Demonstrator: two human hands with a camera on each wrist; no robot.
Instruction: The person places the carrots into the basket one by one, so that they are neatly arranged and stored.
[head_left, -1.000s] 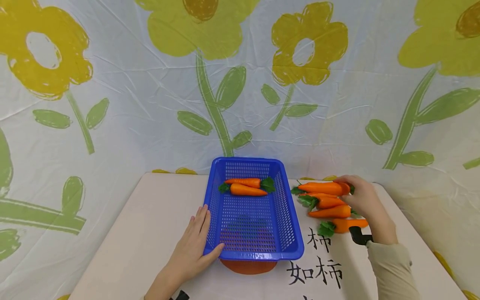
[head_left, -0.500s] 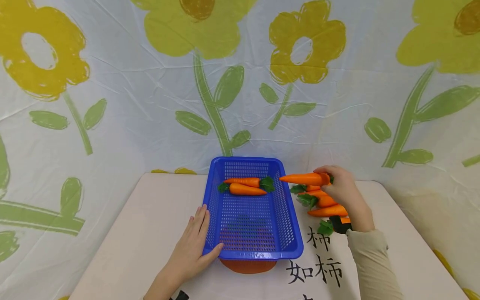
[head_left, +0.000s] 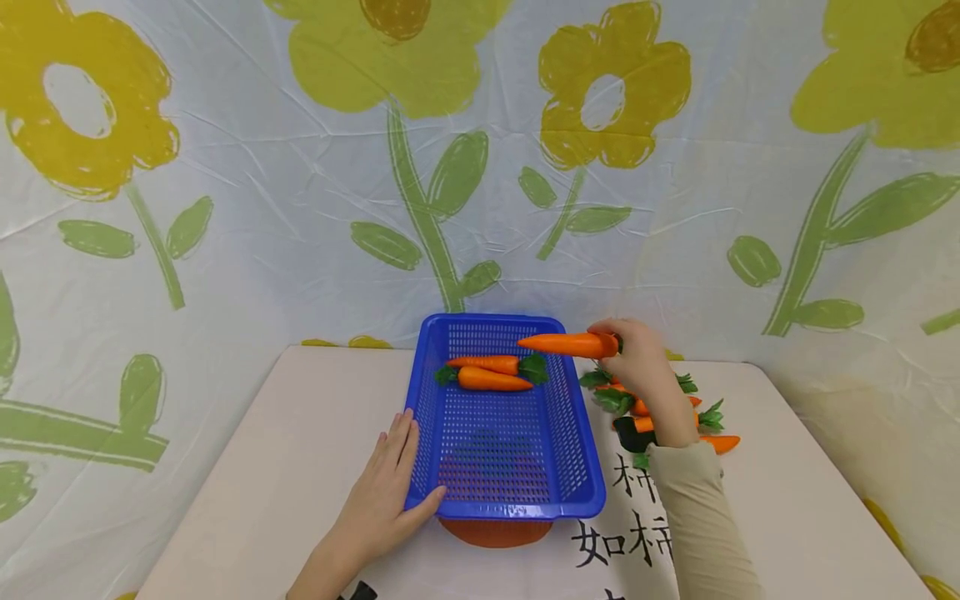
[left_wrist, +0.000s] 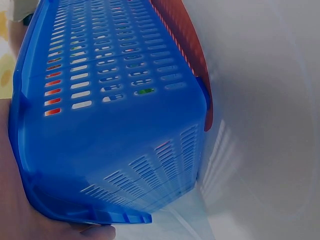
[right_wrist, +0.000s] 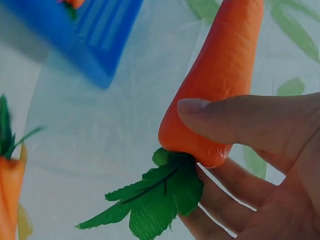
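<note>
My right hand (head_left: 642, 360) pinches an orange carrot (head_left: 562, 344) near its leafy end, thumb on one side and fingers behind it. The carrot's tip points left, over the right rim of a blue plastic basket (head_left: 517, 511). In the right wrist view, green leaves (right_wrist: 167, 192) hang below the thumb. Two carrots (head_left: 495, 380) lie side by side in the back part of the basket. My left hand (head_left: 378, 496) rests with straight fingers along the basket's left rim, its thumb at the front left corner.
Several more carrots (head_left: 718, 443) lie on the table right of the basket, partly hidden by my right arm. An orange-brown round shape (head_left: 495, 533) shows under the basket's front edge. Black characters (head_left: 600, 546) mark the table (head_left: 277, 433). A flowered cloth (head_left: 300, 167) hangs behind.
My right hand has lifted the carrot off the pile on the right and carried it left to the basket's edge. The left hand and the basket stay where they were.
</note>
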